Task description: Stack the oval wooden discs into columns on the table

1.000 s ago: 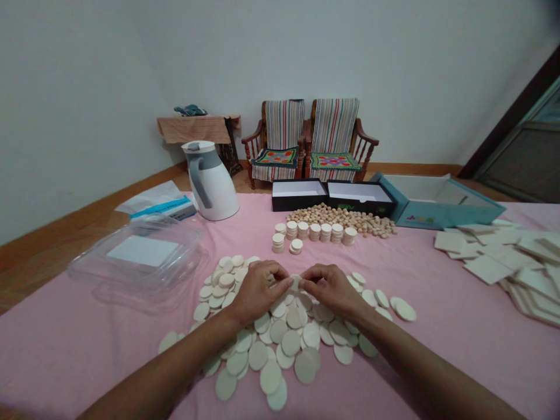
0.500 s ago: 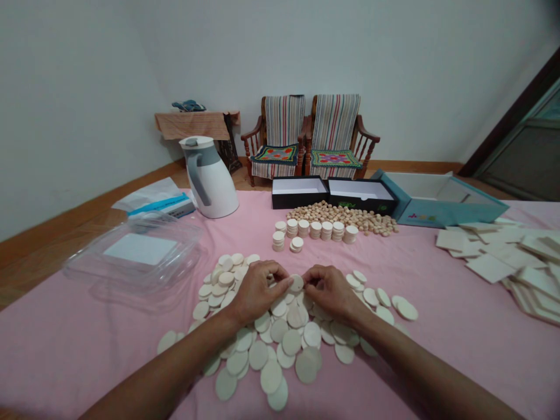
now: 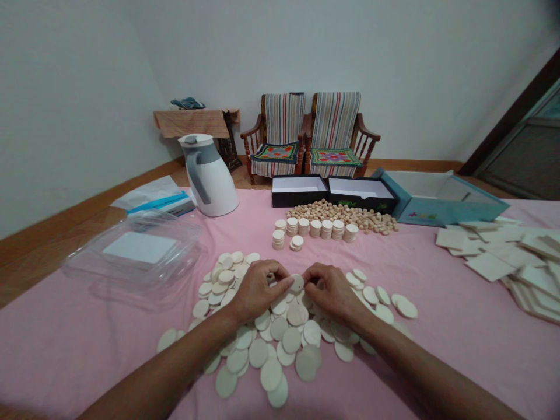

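Note:
Between my two hands is a pale round wooden disc (image 3: 297, 283), just above the pile of loose discs. My left hand (image 3: 261, 289) is closed, its thumb and fingertips at the disc's left edge. On the other side my right hand (image 3: 329, 290) is curled, with its fingertips at the disc's right edge. The heap of wooden discs (image 3: 279, 328) spreads under both hands and toward me. Beyond the hands stands a row of short disc stacks (image 3: 315, 228), with two shorter stacks (image 3: 296, 243) in front of it.
Small wooden beads (image 3: 345, 216) lie before two black boxes (image 3: 300, 198). A blue box (image 3: 446, 204) and square wooden boards (image 3: 494, 256) are at the right. At the left are a white jug (image 3: 214, 181), a clear plastic container (image 3: 135, 251) and a blue-and-white packet (image 3: 160, 203).
Hands and disc stay almost in the same place. The whole view has shifted very slightly; nothing else has visibly moved.

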A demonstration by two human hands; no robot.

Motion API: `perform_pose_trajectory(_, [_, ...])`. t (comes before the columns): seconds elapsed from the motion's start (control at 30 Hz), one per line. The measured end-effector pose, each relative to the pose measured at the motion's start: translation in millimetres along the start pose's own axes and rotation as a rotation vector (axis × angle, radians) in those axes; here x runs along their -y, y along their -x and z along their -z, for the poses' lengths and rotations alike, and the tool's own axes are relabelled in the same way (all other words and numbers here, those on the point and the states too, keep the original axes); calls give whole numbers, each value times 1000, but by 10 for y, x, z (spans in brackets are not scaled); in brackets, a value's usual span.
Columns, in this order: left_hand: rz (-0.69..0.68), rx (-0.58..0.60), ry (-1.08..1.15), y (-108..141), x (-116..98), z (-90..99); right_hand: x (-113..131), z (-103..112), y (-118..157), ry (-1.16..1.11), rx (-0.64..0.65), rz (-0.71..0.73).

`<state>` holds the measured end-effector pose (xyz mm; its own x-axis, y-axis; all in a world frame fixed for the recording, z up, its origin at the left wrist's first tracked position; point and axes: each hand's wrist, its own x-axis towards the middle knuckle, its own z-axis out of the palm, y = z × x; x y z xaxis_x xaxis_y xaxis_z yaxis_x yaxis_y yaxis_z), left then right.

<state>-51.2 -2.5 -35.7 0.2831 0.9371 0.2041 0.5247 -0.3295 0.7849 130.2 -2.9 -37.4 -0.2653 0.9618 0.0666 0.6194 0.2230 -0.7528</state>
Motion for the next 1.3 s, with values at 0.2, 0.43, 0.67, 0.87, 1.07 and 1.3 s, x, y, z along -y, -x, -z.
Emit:
perform_pose_trajectory(0.2, [82, 18, 103, -1, -1, -3, -20, 106, 16, -138, 72, 327])
perform_pose_trajectory(0.43, [122, 29, 112, -7, -42, 21, -14, 110, 39, -75, 113, 469])
perform_pose_trajectory(0.67, [85, 38, 71, -3, -32, 32, -8, 66, 86, 66, 113, 492])
perform_pose_trajectory(0.87, [0, -121, -111, -2, 13, 39, -135, 148, -210, 132, -166, 356])
perform_pose_trajectory(1.07, [-107, -138, -236, 18, 58, 52, -308, 148, -748, 201, -260, 151])
perform_pose_trajectory(1.3, [-95, -128, -216, 28, 69, 49, -300, -9, -871, 235, -227, 157])
